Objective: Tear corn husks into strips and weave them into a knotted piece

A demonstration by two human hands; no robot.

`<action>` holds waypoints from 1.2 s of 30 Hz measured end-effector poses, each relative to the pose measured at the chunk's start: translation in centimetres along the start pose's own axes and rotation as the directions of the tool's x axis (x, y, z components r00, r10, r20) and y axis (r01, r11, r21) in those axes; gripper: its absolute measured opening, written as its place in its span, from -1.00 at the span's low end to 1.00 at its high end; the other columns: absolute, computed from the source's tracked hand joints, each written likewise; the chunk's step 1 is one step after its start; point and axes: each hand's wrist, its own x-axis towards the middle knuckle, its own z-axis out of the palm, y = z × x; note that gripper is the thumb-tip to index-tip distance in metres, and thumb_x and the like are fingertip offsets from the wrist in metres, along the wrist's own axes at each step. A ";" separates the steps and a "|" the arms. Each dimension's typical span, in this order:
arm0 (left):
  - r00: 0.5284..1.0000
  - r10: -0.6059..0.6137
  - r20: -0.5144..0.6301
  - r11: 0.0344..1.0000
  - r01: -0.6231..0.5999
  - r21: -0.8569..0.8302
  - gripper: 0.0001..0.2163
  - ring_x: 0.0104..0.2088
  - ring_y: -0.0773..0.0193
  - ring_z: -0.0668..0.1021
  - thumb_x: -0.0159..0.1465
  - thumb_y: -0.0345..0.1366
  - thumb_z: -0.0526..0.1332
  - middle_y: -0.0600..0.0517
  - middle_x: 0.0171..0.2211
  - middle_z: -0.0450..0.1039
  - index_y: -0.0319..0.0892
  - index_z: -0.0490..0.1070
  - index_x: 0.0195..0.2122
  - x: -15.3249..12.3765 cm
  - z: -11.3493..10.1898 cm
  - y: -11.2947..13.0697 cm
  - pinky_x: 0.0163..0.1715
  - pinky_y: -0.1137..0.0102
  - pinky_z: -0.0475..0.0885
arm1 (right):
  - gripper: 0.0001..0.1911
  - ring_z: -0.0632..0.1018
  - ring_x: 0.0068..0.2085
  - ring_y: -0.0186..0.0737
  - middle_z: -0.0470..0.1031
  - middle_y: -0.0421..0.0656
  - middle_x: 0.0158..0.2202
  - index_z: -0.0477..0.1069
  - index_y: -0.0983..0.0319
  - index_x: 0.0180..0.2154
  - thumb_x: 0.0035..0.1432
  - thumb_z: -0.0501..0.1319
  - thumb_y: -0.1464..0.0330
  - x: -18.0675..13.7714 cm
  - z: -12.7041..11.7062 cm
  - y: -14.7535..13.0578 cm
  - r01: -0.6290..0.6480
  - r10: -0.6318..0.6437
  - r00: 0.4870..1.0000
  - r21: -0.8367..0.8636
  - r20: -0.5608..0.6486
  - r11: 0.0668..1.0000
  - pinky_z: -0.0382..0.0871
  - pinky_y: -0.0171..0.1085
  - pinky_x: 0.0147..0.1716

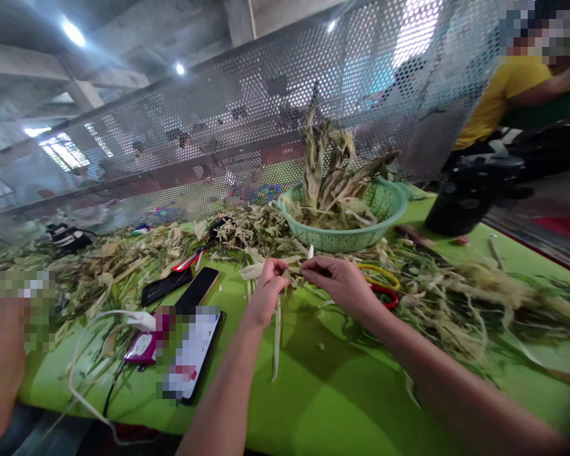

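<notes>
My left hand [267, 292] is closed, its thumb and fingers pinching pale dried strips that look like corn husk [251, 272]. One long narrow strip [277, 345] hangs from beneath it over the green tabletop [342, 392]. Close by on the right, my right hand [339, 278] pinches the other end of the husk between thumb and forefinger. A small white tip [310, 251] sticks up beside those fingers; what it belongs to is unclear. Just past my right hand lie the yellow scissor-like handle loop [382, 277] and a red loop [387, 296], partly hidden by my forearm.
A green plastic basket [346, 239] with dried husks stands behind my hands. Loose husks and silk [465, 304] litter both sides. Phones [197, 290], a purple power bank [145, 345] and its white cable lie left. A black tumbler [470, 196] stands right. Another person's arm [4, 373] reaches in left.
</notes>
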 end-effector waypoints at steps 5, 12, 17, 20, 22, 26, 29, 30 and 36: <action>0.999 0.023 0.022 1.000 -0.023 0.005 -0.83 -0.41 0.41 0.29 0.12 -0.39 0.10 0.11 -0.36 0.27 -0.16 0.30 -0.24 0.3 -0.3 -0.2 -0.39 0.51 0.20 | -0.74 0.41 -0.47 -0.29 0.50 -0.21 -0.49 0.56 0.24 -0.33 0.11 0.22 0.19 0.0 -0.2 -0.2 -0.032 0.032 0.999 0.032 0.002 0.999 0.22 -0.34 -0.46; 0.998 0.003 0.057 1.000 -0.003 -0.006 -0.85 -0.39 0.40 0.32 0.14 -0.39 0.15 0.11 -0.36 0.29 -0.15 0.28 -0.24 0.2 -0.3 0.1 -0.32 0.50 0.24 | -0.74 0.40 -0.46 -0.29 0.49 -0.19 -0.48 0.55 0.26 -0.34 0.10 0.23 0.20 0.1 -0.2 -0.2 -0.042 0.042 0.999 0.063 0.000 0.997 0.23 -0.33 -0.45; 0.996 0.094 0.009 0.982 -0.094 0.166 -0.90 -0.30 0.34 0.36 0.25 -0.29 0.13 0.08 -0.32 0.33 -0.15 0.31 -0.23 0.2 -0.2 0.0 -0.22 0.45 0.26 | -0.74 0.40 -0.45 -0.29 0.49 -0.19 -0.47 0.54 0.26 -0.35 0.10 0.23 0.20 0.2 0.0 0.1 -0.040 0.040 0.999 0.070 -0.004 0.997 0.24 -0.33 -0.43; 0.983 0.184 -0.001 0.946 -0.177 0.270 -0.91 -0.24 0.32 0.38 0.28 -0.30 0.11 0.06 -0.29 0.33 -0.14 0.31 -0.21 0.2 -0.2 0.0 -0.16 0.44 0.25 | -0.75 0.41 -0.44 -0.29 0.50 -0.19 -0.46 0.53 0.25 -0.33 0.10 0.22 0.21 0.1 0.1 0.4 -0.050 0.051 0.999 0.089 -0.009 0.995 0.25 -0.33 -0.43; 0.976 0.220 0.002 0.931 -0.210 0.298 -0.91 -0.22 0.31 0.39 0.30 -0.28 0.11 0.05 -0.27 0.34 -0.14 0.30 -0.20 0.2 -0.2 0.0 -0.16 0.44 0.26 | -0.76 0.42 -0.43 -0.28 0.50 -0.19 -0.45 0.52 0.24 -0.31 0.10 0.23 0.21 0.1 0.2 0.6 -0.064 0.065 0.998 0.115 -0.004 0.991 0.27 -0.33 -0.42; 0.971 0.239 0.010 0.926 -0.231 0.299 -0.89 -0.23 0.31 0.40 0.31 -0.24 0.12 0.05 -0.28 0.34 -0.13 0.29 -0.19 0.2 -0.3 0.1 -0.16 0.44 0.27 | -0.76 0.40 -0.44 -0.28 0.47 -0.20 -0.47 0.52 0.24 -0.31 0.09 0.23 0.20 0.2 0.1 0.7 -0.090 0.087 0.996 0.146 0.025 0.985 0.27 -0.33 -0.45; 0.974 0.227 0.004 0.938 -0.220 0.267 -0.87 -0.23 0.31 0.39 0.30 -0.22 0.14 0.05 -0.28 0.34 -0.12 0.31 -0.19 0.3 -0.5 0.0 -0.16 0.44 0.27 | -0.75 0.38 -0.46 -0.30 0.45 -0.21 -0.48 0.53 0.24 -0.31 0.08 0.24 0.19 0.3 -0.1 0.6 -0.106 0.094 0.993 0.188 0.072 0.977 0.25 -0.33 -0.46; 0.977 0.213 0.002 0.946 -0.207 0.250 -0.87 -0.24 0.31 0.39 0.30 -0.21 0.15 0.05 -0.28 0.35 -0.13 0.32 -0.20 0.3 -0.5 -0.1 -0.17 0.44 0.27 | -0.75 0.38 -0.46 -0.30 0.44 -0.21 -0.49 0.53 0.24 -0.31 0.08 0.24 0.19 0.3 -0.1 0.5 -0.111 0.095 0.992 0.203 0.086 0.973 0.25 -0.32 -0.46; 0.988 0.155 0.021 0.977 -0.156 0.146 -0.87 -0.29 0.34 0.37 0.26 -0.22 0.18 0.06 -0.30 0.33 -0.15 0.34 -0.23 0.4 -0.7 -0.2 -0.21 0.46 0.28 | -0.74 0.35 -0.46 -0.32 0.42 -0.22 -0.50 0.53 0.25 -0.32 0.06 0.27 0.18 0.5 -0.6 0.4 -0.145 0.112 0.983 0.232 0.147 0.962 0.22 -0.31 -0.43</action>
